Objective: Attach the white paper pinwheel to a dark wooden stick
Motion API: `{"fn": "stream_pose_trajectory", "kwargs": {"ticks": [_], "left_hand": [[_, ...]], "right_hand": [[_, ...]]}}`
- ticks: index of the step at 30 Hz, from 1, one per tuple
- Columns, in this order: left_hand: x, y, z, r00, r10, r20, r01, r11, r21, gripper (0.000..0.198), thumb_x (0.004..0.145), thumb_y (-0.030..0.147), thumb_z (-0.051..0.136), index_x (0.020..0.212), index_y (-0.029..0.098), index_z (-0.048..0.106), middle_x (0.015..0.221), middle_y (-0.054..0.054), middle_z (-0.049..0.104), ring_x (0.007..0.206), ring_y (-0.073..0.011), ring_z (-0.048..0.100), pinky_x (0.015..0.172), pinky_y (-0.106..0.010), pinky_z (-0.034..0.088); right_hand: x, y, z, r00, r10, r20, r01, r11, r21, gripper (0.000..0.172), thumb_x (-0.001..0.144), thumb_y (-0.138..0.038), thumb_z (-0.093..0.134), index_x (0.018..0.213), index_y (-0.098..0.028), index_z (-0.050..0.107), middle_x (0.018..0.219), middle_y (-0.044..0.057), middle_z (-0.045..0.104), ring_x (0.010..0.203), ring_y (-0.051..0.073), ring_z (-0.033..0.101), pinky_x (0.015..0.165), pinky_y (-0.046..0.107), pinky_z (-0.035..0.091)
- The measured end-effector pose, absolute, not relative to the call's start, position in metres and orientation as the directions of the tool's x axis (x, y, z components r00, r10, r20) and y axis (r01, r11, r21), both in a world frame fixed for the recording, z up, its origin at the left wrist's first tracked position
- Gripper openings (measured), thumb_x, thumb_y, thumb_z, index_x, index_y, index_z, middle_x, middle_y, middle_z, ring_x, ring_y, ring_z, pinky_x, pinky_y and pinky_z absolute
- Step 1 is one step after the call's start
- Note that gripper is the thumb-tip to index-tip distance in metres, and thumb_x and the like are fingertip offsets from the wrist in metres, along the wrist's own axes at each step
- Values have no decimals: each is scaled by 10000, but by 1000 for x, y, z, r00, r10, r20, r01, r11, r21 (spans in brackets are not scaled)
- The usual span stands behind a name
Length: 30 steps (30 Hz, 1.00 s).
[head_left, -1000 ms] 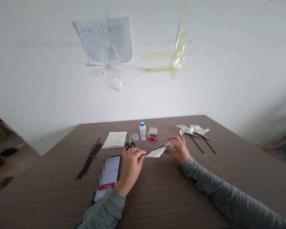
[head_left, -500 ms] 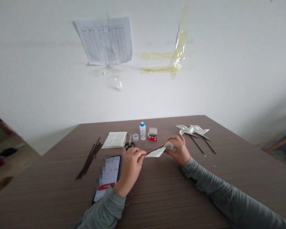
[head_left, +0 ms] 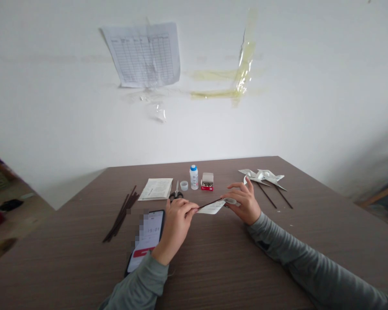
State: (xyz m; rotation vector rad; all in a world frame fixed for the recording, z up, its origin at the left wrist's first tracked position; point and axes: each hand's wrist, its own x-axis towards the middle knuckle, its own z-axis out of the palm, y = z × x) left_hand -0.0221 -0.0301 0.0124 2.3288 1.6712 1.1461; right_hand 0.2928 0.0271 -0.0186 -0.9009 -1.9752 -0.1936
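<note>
My left hand [head_left: 177, 221] pinches the near end of a thin dark stick [head_left: 210, 203], fingers closed. The stick runs to the right toward a curled piece of printed paper [head_left: 214, 209], held just above the table. My right hand [head_left: 245, 203] grips the paper's right end, where it bends over into a loop. Its thumb and fingertips are partly hidden behind the paper. How stick and paper are joined cannot be made out. Two paper pinwheels [head_left: 261, 175] on dark sticks lie beyond my right hand.
Left of my left hand are a phone [head_left: 148, 237] and a bundle of dark sticks [head_left: 120, 217]. Farther back stand a printed paper stack [head_left: 155, 189], scissors [head_left: 176, 194], a small clear cup [head_left: 184, 185], a blue-capped bottle [head_left: 194, 177] and an open red box of small metal pieces [head_left: 207, 183].
The paper's loop at my right hand looks flatter, and the right fingers have shifted slightly to the right. My left hand stays nearly in place.
</note>
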Motion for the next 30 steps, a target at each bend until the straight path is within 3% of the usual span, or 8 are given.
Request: {"fn": "stream_pose_trajectory", "kwargs": {"ticks": [8,13,16,20,21,23,27,30], "left_hand": [[-27,-29,24,177,876,450,786,-400,471,338,1102,40,849,1101,326,1029,1132,-73,989,1226,-365,912,1293,-678,645],[-25,-32,31,166,892,420,770,-384,510,333,1067,36,883,1066,336,1026,1128,-59,1000,1214,-361,920,1233,-613,668],[-22,-33,34,153,907,393,750,-365,551,333,1029,14,913,1020,328,1024,1104,-56,1006,1183,-362,937,1178,-554,688],[-19,-36,38,175,932,318,707,-343,618,330,1047,11,867,1020,299,1025,1128,-74,1014,1190,-355,950,1151,-483,698],[-18,-37,39,183,940,287,705,-329,628,324,1061,18,850,1032,289,1025,1152,-83,1016,1206,-352,950,1157,-474,697],[-16,-39,40,197,957,214,729,-289,620,309,1089,36,827,1067,271,1026,1203,-101,1015,1249,-350,943,1179,-468,686],[-8,-44,40,179,980,92,818,-200,539,295,1096,29,819,1083,246,1018,1215,-131,999,1284,-365,911,1201,-497,650],[-3,-45,38,168,985,47,856,-169,488,288,1105,33,817,1087,246,1011,1224,-137,991,1344,-381,880,1239,-532,628]], "right_hand": [[293,23,1,-342,562,754,674,705,-220,248,1091,-178,892,1138,-390,1012,1038,7,999,1267,359,902,1595,811,221],[297,27,32,-390,680,621,711,651,-266,91,1027,-285,1030,1000,-364,993,1080,47,990,1255,379,892,1521,903,313],[297,34,55,-412,738,534,736,615,-283,103,959,-349,1107,959,-386,1011,1087,40,985,1197,376,902,1475,890,422],[287,44,87,-457,854,250,797,518,-311,165,872,-368,1142,803,-353,994,841,16,923,962,336,916,1264,613,666],[283,46,93,-457,869,189,812,494,-311,151,858,-391,1139,815,-332,1006,787,16,901,892,323,906,1160,542,699],[272,48,102,-414,902,-124,894,377,-242,200,900,-462,1090,1022,-305,1066,903,37,953,1018,340,935,1091,446,688],[254,48,102,-342,892,-295,937,303,-172,247,907,-444,1079,1105,-295,1073,1048,51,992,1189,365,939,1089,407,689],[247,46,93,-330,888,-320,941,283,-184,205,883,-396,1103,1073,-325,1069,1080,33,996,1295,395,932,1245,500,679]]}}
